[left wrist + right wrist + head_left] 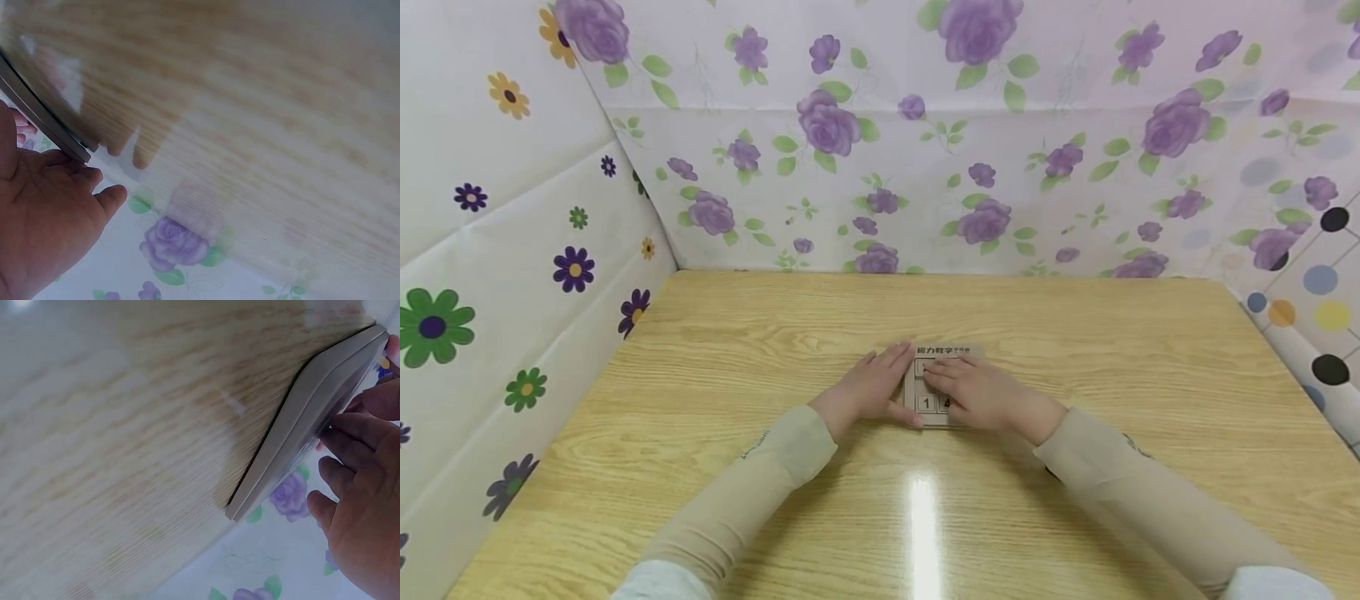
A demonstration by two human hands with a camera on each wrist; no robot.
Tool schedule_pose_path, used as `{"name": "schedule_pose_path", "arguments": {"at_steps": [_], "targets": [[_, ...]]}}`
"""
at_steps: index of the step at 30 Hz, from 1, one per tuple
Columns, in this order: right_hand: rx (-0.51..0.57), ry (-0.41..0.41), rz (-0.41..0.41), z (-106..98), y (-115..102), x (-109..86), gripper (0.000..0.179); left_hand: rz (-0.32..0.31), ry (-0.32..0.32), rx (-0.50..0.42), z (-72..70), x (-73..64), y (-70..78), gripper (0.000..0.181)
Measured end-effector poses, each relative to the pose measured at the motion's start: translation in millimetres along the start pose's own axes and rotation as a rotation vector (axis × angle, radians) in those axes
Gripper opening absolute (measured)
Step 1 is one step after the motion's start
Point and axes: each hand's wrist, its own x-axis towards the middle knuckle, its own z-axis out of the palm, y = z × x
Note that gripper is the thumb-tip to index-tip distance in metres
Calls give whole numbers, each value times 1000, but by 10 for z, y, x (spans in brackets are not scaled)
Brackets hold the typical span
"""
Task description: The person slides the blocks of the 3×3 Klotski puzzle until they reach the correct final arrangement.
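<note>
A flat number sliding puzzle [910,383] in a pale frame lies on the table, with printed characters along its top edge and a 1 tile showing at the lower left. My left hand [870,389] holds its left side, fingertips by the upper corner and thumb at the lower one. Over the tiles lies my right hand [981,392], its fingertips touching the face and covering most of the numbers. In the right wrist view, the thick edge of the puzzle [281,437] faces the camera, with the right fingers [356,450] extended to its face.
The wood-grain table [775,325] reflects a bright strip of light near its front. Behind it hangs a cloth with purple flowers [827,125]. Another flowered cloth [512,250] borders the left side, and a dotted one [1322,317] the right.
</note>
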Motion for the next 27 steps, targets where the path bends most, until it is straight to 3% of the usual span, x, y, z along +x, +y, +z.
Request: {"name": "schedule_pose_path", "arguments": {"at_steps": [6,21,27], "targets": [[-10,-17,-1,-3,2,-7,55,-3,1,-8,6,0,1,114],[-92,-11,-118,-4,-210,-237,52,-2,14,-22,7,28,-32,115],[-83,-19,-103,27,-223,-244,51,6,19,-24,10,20,-15,114]]}}
